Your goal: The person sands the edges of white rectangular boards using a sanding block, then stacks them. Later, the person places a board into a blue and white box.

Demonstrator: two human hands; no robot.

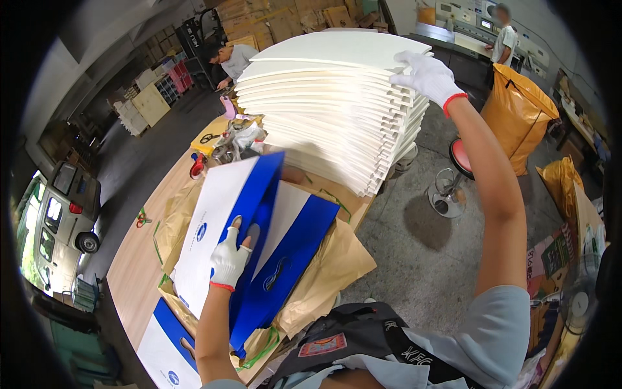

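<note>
My left hand (229,260), in a white glove with bare fingertips, grips a flat blue-and-white printed bag (210,220) by its blue part, close to an oval hand hole. It is tilted up over another blue-and-white bag (285,272), which lies on brown wrapping paper (337,269). At the far right corner of a tall stack of white notched boards (324,97), my right hand (427,74), in a white glove with a red cuff, has fingers and thumb closed around the edge of the upper boards. How many boards it holds is hidden.
Scissors (142,218), a red tape dispenser (197,167) and a plastic-covered clutter (240,142) lie on the wooden table (139,259). One more printed bag (162,350) lies at its near edge. A red stool (460,159) and orange sack (518,117) stand right. Two other people work farther back.
</note>
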